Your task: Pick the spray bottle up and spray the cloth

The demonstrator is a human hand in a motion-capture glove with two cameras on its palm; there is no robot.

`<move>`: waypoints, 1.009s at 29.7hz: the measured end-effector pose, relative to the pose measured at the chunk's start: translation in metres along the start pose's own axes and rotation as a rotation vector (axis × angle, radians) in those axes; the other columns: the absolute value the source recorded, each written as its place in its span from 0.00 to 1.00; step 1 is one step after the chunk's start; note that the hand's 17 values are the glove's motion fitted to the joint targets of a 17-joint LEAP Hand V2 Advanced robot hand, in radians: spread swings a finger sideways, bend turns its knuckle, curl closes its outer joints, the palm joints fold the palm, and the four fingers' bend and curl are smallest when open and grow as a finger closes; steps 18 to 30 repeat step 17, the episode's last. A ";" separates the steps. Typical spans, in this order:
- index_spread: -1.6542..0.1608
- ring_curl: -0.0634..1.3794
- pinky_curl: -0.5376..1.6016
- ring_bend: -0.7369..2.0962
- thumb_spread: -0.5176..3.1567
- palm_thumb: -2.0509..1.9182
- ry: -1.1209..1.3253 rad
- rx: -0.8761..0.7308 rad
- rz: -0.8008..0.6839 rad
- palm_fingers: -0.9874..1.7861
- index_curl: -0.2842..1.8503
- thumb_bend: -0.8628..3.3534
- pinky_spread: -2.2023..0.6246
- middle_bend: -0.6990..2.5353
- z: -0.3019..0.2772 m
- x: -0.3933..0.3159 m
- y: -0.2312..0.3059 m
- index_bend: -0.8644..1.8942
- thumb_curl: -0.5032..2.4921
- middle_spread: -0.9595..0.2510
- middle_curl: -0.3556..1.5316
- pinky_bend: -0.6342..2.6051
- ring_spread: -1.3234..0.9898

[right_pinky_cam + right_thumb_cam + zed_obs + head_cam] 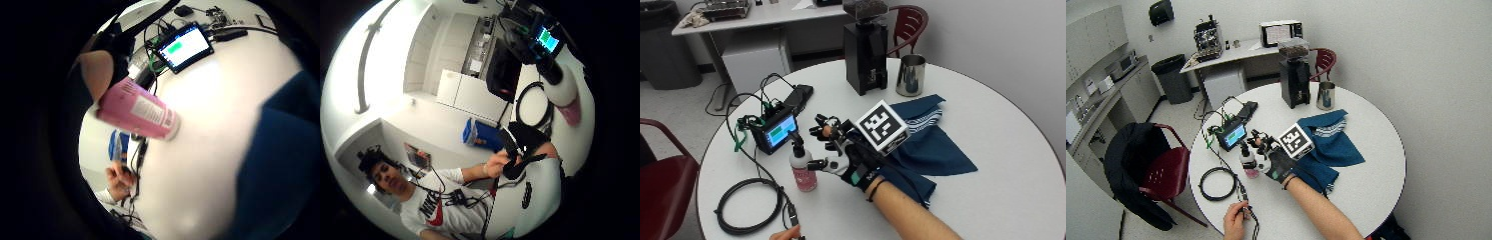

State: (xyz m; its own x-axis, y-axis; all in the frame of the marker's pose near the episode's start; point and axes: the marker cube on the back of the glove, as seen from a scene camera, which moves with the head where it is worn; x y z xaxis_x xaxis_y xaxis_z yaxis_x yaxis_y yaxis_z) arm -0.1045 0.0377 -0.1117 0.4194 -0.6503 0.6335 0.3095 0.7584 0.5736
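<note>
On the round white table [1013, 165] the gloved right hand [850, 160] reaches in from the 6 o'clock edge toward the small pink spray bottle with a white shoulder and black nozzle [800, 170], which stands upright at about 8 o'clock of the tabletop. The thumb lies against the bottle's white shoulder, while the other fingers arch above the nozzle; whether they close round it cannot be told. The dark blue cloth with a striped band [933, 140] lies crumpled near the centre, just beside the hand at its 3 o'clock, part of it under the wrist.

Bare tabletop stretches from the cloth out to the 3 and 5 o'clock rim. The 9 o'clock side is crowded: a small black screen with a green patch [775, 132] stands just beyond the bottle, and a coiled black cable [750, 205] lies near the rim. A tall black grinder [865, 50] and a shiny steel cup [911, 75] stand at 12 o'clock.

The little-finger palm view shows the bottle's pink body [137, 110] close up, with a white printed label. The wide view shows the bare left hand [1236, 216] pinching the cable at the near rim.
</note>
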 end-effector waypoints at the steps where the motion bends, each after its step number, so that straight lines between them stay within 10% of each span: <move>1: 0.72 0.31 0.44 0.43 0.39 0.74 0.031 -0.007 -0.006 0.52 0.17 0.19 0.82 0.31 -0.011 -0.005 0.005 0.32 0.33 0.71 0.42 0.37 0.53; 16: 0.72 0.29 0.42 0.41 0.40 0.72 0.523 0.061 0.240 0.56 0.20 0.20 0.83 0.32 -0.121 0.038 0.159 0.36 0.31 0.72 0.41 0.35 0.55; 30: 0.72 0.29 0.42 0.41 0.40 0.72 0.526 0.063 0.247 0.56 0.20 0.20 0.83 0.32 -0.123 0.039 0.163 0.36 0.31 0.73 0.41 0.35 0.55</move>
